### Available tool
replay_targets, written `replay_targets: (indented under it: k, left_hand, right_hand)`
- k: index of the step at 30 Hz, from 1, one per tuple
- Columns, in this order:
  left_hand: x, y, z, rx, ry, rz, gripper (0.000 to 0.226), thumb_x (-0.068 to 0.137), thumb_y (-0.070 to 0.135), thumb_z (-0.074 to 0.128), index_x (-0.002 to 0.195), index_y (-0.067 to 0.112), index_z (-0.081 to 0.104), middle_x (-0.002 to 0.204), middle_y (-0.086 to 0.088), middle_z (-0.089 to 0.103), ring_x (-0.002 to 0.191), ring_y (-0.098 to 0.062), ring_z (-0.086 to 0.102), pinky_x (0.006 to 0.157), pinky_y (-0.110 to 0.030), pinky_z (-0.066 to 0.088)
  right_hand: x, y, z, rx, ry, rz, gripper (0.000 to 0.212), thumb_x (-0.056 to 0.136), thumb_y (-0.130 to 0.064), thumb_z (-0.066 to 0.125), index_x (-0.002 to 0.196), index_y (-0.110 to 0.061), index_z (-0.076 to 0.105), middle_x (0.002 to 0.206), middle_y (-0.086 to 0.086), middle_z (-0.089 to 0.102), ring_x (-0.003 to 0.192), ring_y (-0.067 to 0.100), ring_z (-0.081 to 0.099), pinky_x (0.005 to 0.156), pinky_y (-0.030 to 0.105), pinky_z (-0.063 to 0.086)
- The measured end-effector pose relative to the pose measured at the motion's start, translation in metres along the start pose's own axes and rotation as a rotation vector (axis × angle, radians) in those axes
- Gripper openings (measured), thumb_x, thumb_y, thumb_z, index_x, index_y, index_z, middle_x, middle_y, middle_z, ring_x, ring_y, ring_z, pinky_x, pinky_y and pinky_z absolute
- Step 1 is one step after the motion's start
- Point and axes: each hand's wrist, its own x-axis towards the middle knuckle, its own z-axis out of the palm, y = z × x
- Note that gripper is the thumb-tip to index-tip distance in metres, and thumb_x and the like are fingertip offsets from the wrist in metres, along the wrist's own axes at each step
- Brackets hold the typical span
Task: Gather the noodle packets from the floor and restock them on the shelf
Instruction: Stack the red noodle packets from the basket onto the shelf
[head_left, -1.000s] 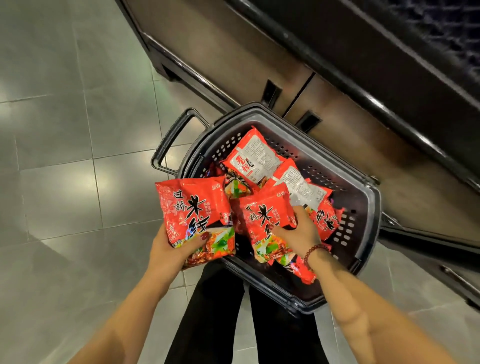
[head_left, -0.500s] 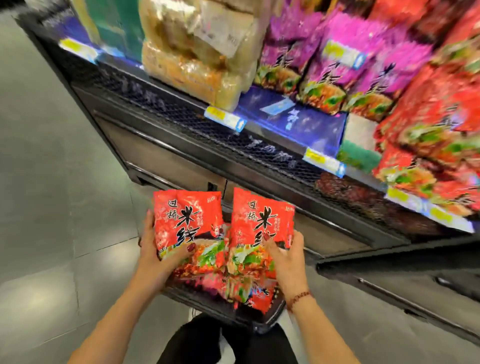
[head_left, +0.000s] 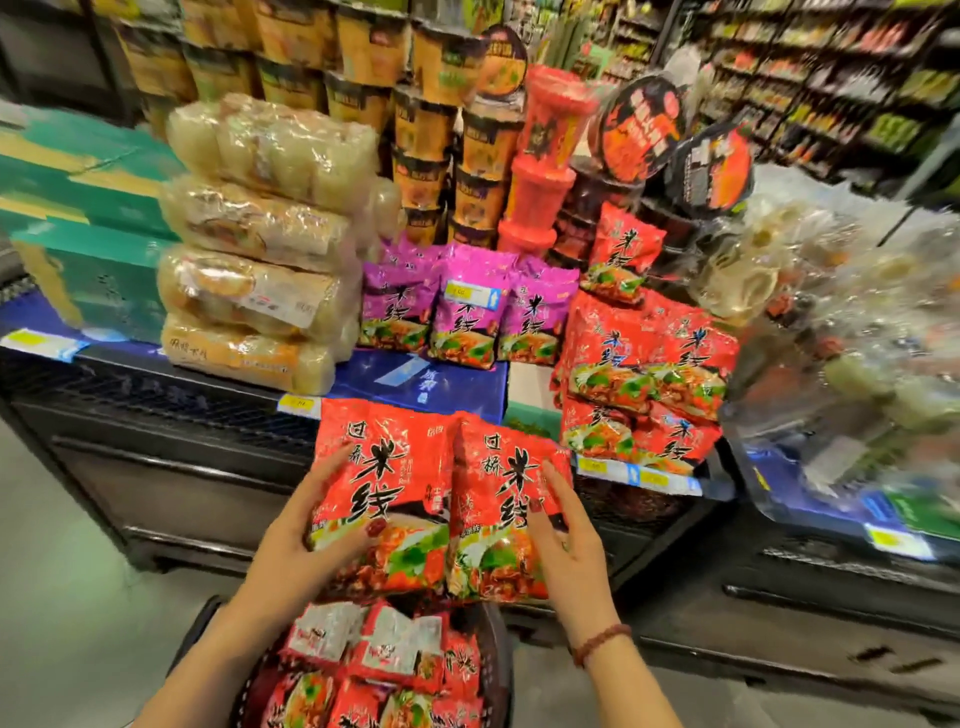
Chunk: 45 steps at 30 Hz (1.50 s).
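My left hand (head_left: 306, 540) grips a red noodle packet (head_left: 384, 467) by its lower left edge, thumb across the front. Beside it, my right hand (head_left: 566, 540) holds a second red noodle packet (head_left: 493, 499) by its right edge. Both packets are upright, side by side, in front of the shelf's front edge. Below them a dark basket (head_left: 498, 654) holds several more red packets (head_left: 384, 660). On the shelf to the right lies a pile of matching red packets (head_left: 644, 374).
Purple noodle packets (head_left: 457, 306) stand in a row on the shelf behind a blue box (head_left: 431, 384). Clear-wrapped noodle bundles (head_left: 254, 249) are stacked at left, cup noodles (head_left: 452, 130) behind. The dark shelf base (head_left: 171, 467) and grey floor (head_left: 47, 597) lie below.
My view has swung up from the basket on the floor to the shelf. Both hands lifted their red packets out of the basket and raised them toward the shelf's front edge.
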Motion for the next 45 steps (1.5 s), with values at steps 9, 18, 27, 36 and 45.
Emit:
replay_targets:
  k: [9, 18, 27, 36, 45]
  left_hand:
    - [0.076, 0.028, 0.077, -0.007, -0.078, 0.123, 0.077, 0.059, 0.046, 0.084, 0.128, 0.058, 0.05, 0.131, 0.028, 0.056, 0.115, 0.002, 0.059, 0.091, -0.024, 0.049]
    - [0.181, 0.07, 0.191, 0.085, -0.056, 0.22, 0.082, 0.053, 0.059, 0.078, 0.129, 0.061, 0.047, 0.135, 0.034, 0.049, 0.131, -0.001, 0.046, 0.109, -0.044, 0.04]
    - [0.283, 0.099, 0.269, 0.144, 0.082, 0.321, 0.076, 0.058, 0.055, 0.076, 0.126, 0.068, 0.043, 0.134, 0.044, 0.042, 0.13, 0.012, 0.039, 0.108, -0.03, 0.033]
    - [0.332, 0.096, 0.296, 0.236, 0.098, 0.321, 0.077, 0.061, 0.054, 0.075, 0.128, 0.068, 0.04, 0.141, 0.04, 0.038, 0.132, 0.012, 0.036, 0.103, -0.013, 0.031]
    - [0.355, 0.088, 0.295, 0.184, 0.119, 0.289, 0.073, 0.068, 0.041, 0.085, 0.125, 0.067, 0.046, 0.136, 0.03, 0.048, 0.118, 0.011, 0.052, 0.09, -0.012, 0.046]
  right_hand:
    - [0.054, -0.025, -0.078, 0.062, 0.039, -0.085, 0.053, 0.093, -0.009, 0.058, 0.133, -0.04, 0.045, 0.097, 0.0, 0.06, 0.044, 0.001, 0.04, 0.049, 0.011, 0.036]
    - [0.169, -0.033, -0.192, 0.002, 0.03, -0.228, 0.087, 0.063, -0.036, 0.08, 0.14, -0.036, 0.04, 0.139, -0.029, 0.038, 0.118, -0.027, 0.035, 0.095, 0.002, 0.036]
    - [0.316, -0.045, -0.288, -0.047, 0.07, -0.362, 0.083, 0.073, -0.021, 0.081, 0.137, -0.046, 0.035, 0.144, -0.024, 0.038, 0.128, -0.018, 0.032, 0.108, 0.019, 0.031]
    - [0.451, -0.022, -0.315, -0.13, 0.145, -0.419, 0.086, 0.078, -0.014, 0.078, 0.149, -0.025, 0.03, 0.147, -0.014, 0.032, 0.133, -0.002, 0.032, 0.109, 0.015, 0.025]
    - [0.515, 0.009, -0.299, -0.233, 0.055, -0.398, 0.09, 0.075, -0.014, 0.081, 0.148, -0.026, 0.031, 0.127, -0.007, 0.043, 0.118, 0.002, 0.039, 0.101, 0.011, 0.025]
